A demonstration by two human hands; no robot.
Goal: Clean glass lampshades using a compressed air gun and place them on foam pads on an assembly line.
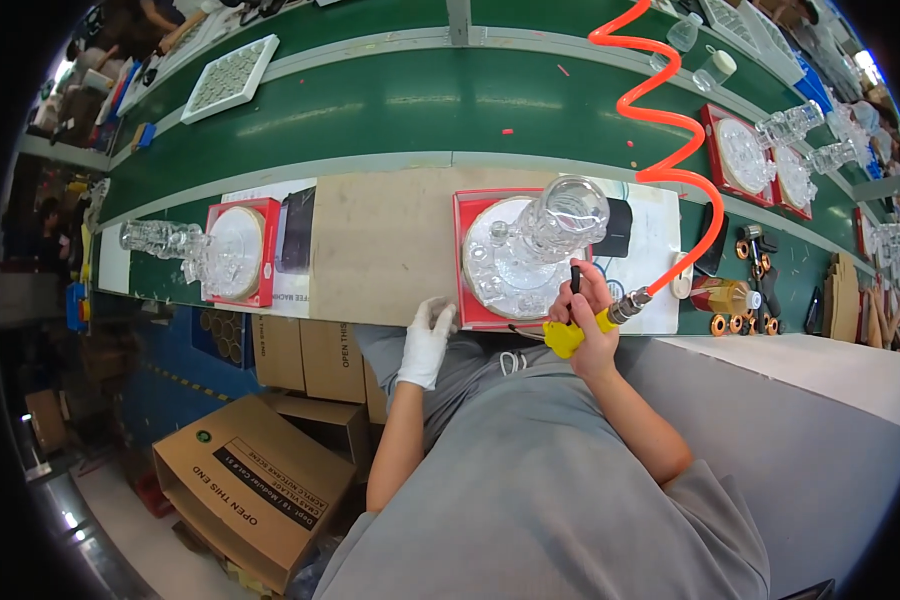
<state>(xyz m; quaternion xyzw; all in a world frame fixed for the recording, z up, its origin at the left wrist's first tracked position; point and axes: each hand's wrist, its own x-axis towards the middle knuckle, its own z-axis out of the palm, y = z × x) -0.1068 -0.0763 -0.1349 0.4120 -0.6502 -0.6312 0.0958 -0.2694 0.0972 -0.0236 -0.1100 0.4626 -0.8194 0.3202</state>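
One yellow air gun (pixel 562 341) at five o'clock on the dial (dial centred on the middle red tray (pixel 460 245), twelve away from the wearer). Long axis of gun runs two to eight o'clock, metal fitting (pixel 630 304) at the two o'clock end, joined to the orange coiled hose (pixel 697 180), which climbs toward one o'clock.

Bare right hand (pixel 598 345): fingers wrapped round the gun, just beside the tray's near edge. Left hand (pixel 426 347), white glove, seven to eight o'clock, by the tray's near left corner; fingers loosely bent, narrow gap at the thumb, contact with tray uncertain.

Middle tray sits on a tan board (pixel 380 250), bearing one white disc (pixel 488 280) and one clear ornament (pixel 570 215); ornament's long axis points to two o'clock in this view, round end outermost.

Counts: one similar ornament (pixel 165 240) in a red tray at nine o'clock, tower pointing to nine; two more at two o'clock, towers pointing to two. Two clear bottles (pixel 714 70) between one and two. One amber bottle (pixel 722 297) just past three. One celled white tray (pixel 232 78) at ten. One large open carton (pixel 255 485), seven to eight.
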